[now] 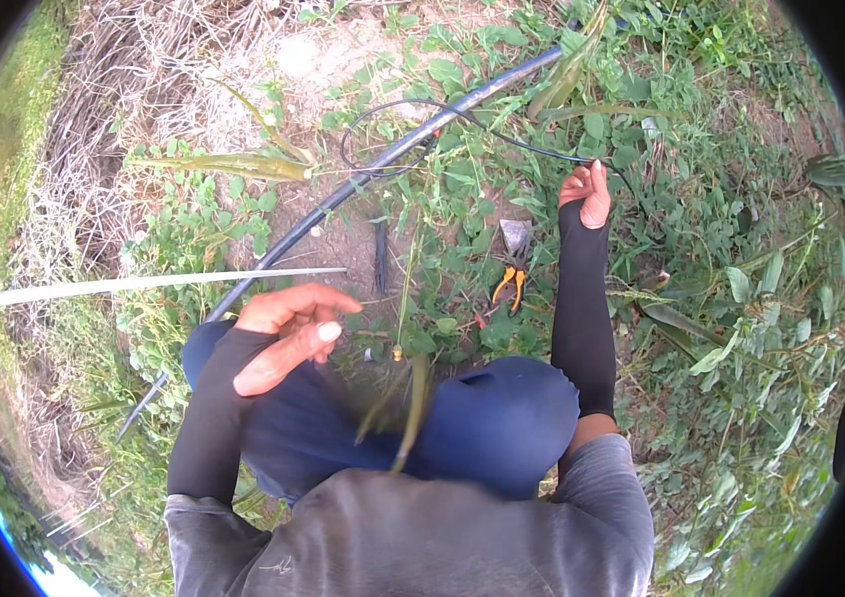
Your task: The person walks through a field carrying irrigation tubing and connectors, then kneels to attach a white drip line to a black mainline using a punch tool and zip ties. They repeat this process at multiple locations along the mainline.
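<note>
Raised ahead and to the right, my right hand (586,194) pinches a thin black tube (517,144) between thumb and fingers. The tube loops back left over a thick black pipe (343,192) that runs slantwise across the ground. My left hand (293,333) hovers above my left knee, fingers curved and apart from the thumb, with nothing seen in it. Pliers with orange and black handles (510,284) lie on the soil between my arms. A short dark piece (380,257), stick or tube, rests nearer the middle. Black sleeves cover both forearms.
A pale, tapering strip (144,283) reaches in from the left toward my left hand. Green leafy weeds (741,328) surround me, with dry stalks (84,179) at the far left. Long thick leaves (223,166) lie near the pipe. My bent knees (502,418) are close below.
</note>
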The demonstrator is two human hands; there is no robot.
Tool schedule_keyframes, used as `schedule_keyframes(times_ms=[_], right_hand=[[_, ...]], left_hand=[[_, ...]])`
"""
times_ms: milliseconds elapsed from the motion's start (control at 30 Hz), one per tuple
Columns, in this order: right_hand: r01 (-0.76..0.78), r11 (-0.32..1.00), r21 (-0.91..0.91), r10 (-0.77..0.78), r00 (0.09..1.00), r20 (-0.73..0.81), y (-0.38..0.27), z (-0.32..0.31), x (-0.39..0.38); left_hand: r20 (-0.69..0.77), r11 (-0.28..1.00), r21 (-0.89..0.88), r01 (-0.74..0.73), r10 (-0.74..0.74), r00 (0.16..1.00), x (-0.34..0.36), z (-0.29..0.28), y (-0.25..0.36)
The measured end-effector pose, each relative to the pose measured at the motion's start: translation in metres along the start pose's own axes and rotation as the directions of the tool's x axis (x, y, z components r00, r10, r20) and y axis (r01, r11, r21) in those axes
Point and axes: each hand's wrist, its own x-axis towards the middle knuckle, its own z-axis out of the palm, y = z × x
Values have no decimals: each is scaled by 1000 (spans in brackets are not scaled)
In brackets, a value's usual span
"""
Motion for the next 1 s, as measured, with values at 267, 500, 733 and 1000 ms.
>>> schedule_keyframes(times_ms=[267,500,733,1000], right_hand=[[107,627,-772,394,811,432,49,119,-148],[510,-176,-842,298,843,448,40,62,-193],[-2,-713,-701,19,1000,-23,25,-39,-203],[-38,-759,-650,-45,999,-6,20,-37,-200]], left_hand=[[177,727,-601,333,-285,942,158,72,-54],[-51,621,-767,160,-309,950,182,54,-63],[-30,390,-920,-47,50,998,171,-11,-22],[122,636,-766,93,1,993,129,1,-57]])
